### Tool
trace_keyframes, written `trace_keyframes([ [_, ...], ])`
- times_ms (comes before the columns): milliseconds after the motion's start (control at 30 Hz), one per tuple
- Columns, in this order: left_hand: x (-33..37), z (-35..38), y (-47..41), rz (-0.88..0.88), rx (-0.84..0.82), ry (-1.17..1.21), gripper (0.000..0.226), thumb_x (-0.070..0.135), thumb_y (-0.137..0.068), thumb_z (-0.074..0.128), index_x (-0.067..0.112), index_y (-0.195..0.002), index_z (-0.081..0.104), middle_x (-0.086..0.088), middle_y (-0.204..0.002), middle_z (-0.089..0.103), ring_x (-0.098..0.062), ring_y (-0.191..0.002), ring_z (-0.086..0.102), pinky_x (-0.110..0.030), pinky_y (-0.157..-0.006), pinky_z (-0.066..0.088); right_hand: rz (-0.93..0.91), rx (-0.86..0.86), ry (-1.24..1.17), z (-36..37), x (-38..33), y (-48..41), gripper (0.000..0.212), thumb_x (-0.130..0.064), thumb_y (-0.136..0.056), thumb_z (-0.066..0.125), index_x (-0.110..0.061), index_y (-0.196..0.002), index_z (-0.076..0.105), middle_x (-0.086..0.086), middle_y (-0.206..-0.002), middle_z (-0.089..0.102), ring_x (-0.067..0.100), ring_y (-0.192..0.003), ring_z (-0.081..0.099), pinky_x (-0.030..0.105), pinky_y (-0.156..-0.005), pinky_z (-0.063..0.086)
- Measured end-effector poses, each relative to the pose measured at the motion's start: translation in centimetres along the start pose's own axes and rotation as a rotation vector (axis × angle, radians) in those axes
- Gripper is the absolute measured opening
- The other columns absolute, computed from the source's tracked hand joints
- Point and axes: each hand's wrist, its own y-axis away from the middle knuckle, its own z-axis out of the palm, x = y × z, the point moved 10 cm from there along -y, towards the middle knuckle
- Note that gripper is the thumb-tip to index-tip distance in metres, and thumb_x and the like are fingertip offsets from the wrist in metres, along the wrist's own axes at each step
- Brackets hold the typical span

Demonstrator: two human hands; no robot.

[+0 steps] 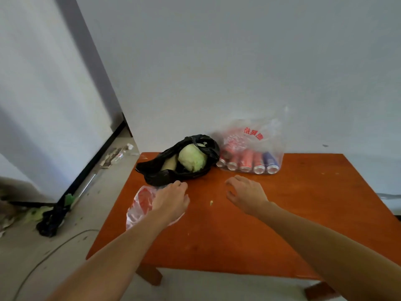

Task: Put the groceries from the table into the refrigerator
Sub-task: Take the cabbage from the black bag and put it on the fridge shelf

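Observation:
On the orange wooden table (303, 213) lies a black plastic bag (158, 172) holding a pale green cabbage (192, 159) and a tan item. To its right, a clear bag (256, 135) with red print holds several drink cans (247, 162) lying on their sides. A small clear bag with something red inside (141, 203) lies at the table's left edge. My left hand (172, 199) hovers over that small bag, fingers relaxed, just short of the black bag. My right hand (245, 193) is over the bare tabletop, fingers loosely curled, holding nothing.
A white wall stands behind the table. To the left is a tall white panel (43, 105) with a dark base. Debris, a dark bag (51, 220) and a cable (54, 250) lie on the floor at left. A small crumb (211, 202) sits on the table.

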Motion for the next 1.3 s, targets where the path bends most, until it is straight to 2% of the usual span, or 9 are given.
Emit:
trace_keyframes([
  [167,-3.4,3.1,-6.2,-0.017,-0.030,0.014,0.021,0.033,-0.095,0.043,0.018,-0.103,0.054,0.001,-0.097,0.055,-0.021,-0.086,0.058,-0.034,-0.064,0.046,-0.050,-0.010,0.007,2.6,0.5,-7.9,0.034,-0.037,-0.096,0.048,-0.023,-0.126,0.053,-0.001,-0.125,0.056,0.019,-0.109,0.057,0.032,-0.081,0.045],
  [300,-6.9,5.2,-10.9,-0.079,-0.076,0.055,0.026,0.031,-0.093,0.044,0.016,-0.111,0.056,0.001,-0.105,0.058,-0.020,-0.094,0.059,-0.036,-0.071,0.051,-0.107,-0.049,-0.014,5.8,-0.1,-15.0,0.035,-0.038,-0.096,0.045,-0.021,-0.125,0.055,0.000,-0.120,0.058,0.019,-0.107,0.057,0.034,-0.081,0.050],
  [500,-12.3,6.6,-15.9,-0.134,-0.061,0.041,0.025,0.029,-0.095,0.044,0.015,-0.110,0.057,-0.001,-0.106,0.058,-0.020,-0.096,0.056,-0.031,-0.069,0.043,-0.212,-0.077,-0.017,10.6,-3.8,-23.9,0.031,-0.033,-0.095,0.046,-0.017,-0.119,0.057,0.002,-0.114,0.059,0.020,-0.103,0.056,0.034,-0.076,0.051],
  [700,-16.0,9.8,-20.3,-0.088,-0.101,0.030,0.028,0.028,-0.093,0.046,0.015,-0.115,0.058,-0.002,-0.113,0.057,-0.022,-0.105,0.052,-0.033,-0.085,0.044,-0.385,-0.109,0.083,14.1,-7.5,-31.4,0.030,-0.026,-0.091,0.049,-0.011,-0.112,0.061,0.010,-0.114,0.060,0.029,-0.109,0.053,0.041,-0.084,0.047],
  [833,-17.0,13.2,-23.6,0.002,-0.155,0.008,0.030,0.031,-0.093,0.044,0.017,-0.115,0.058,-0.004,-0.115,0.055,-0.025,-0.107,0.049,-0.036,-0.089,0.042,-0.263,-0.184,0.134,15.2,-4.6,-35.8,0.039,-0.033,-0.094,0.047,-0.016,-0.129,0.052,0.006,-0.129,0.053,0.027,-0.119,0.045,0.042,-0.095,0.040],
  [933,-17.3,16.1,-25.7,0.056,-0.196,-0.013,0.037,0.032,-0.091,0.046,0.019,-0.124,0.052,-0.006,-0.124,0.051,-0.028,-0.116,0.046,-0.041,-0.096,0.039,-0.109,-0.292,0.200,17.2,-0.2,-37.6,0.052,-0.054,-0.094,0.039,-0.022,-0.135,0.045,0.004,-0.137,0.047,0.027,-0.124,0.042,0.047,-0.098,0.037],
  [1067,-18.1,19.1,-28.0,0.065,-0.176,0.009,0.054,0.034,-0.087,0.056,0.017,-0.137,0.045,-0.015,-0.136,0.047,-0.036,-0.120,0.049,-0.049,-0.092,0.044,0.112,-0.379,0.058,19.4,4.4,-37.8,0.073,-0.074,-0.086,0.031,-0.026,-0.141,0.036,0.007,-0.143,0.040,0.033,-0.127,0.040,0.048,-0.098,0.038],
  [1200,-19.3,22.9,-28.5,0.057,-0.276,0.057,0.061,0.038,-0.097,0.041,0.018,-0.151,0.020,-0.015,-0.155,0.023,-0.035,-0.137,0.029,-0.050,-0.101,0.037,0.146,-0.281,-0.242,20.7,4.4,-37.6,0.067,-0.062,-0.091,0.044,-0.022,-0.144,0.037,0.009,-0.141,0.042,0.028,-0.128,0.042,0.034,-0.103,0.034],
  [1300,-20.0,24.4,-28.3,0.079,-0.293,0.065,0.064,0.033,-0.097,0.040,0.013,-0.152,0.015,-0.014,-0.159,0.010,-0.034,-0.144,0.014,-0.050,-0.107,0.032,0.161,-0.186,-0.350,20.7,4.6,-37.0,0.067,-0.058,-0.090,0.049,-0.018,-0.143,0.041,0.009,-0.140,0.044,0.023,-0.129,0.040,0.024,-0.104,0.026],
])
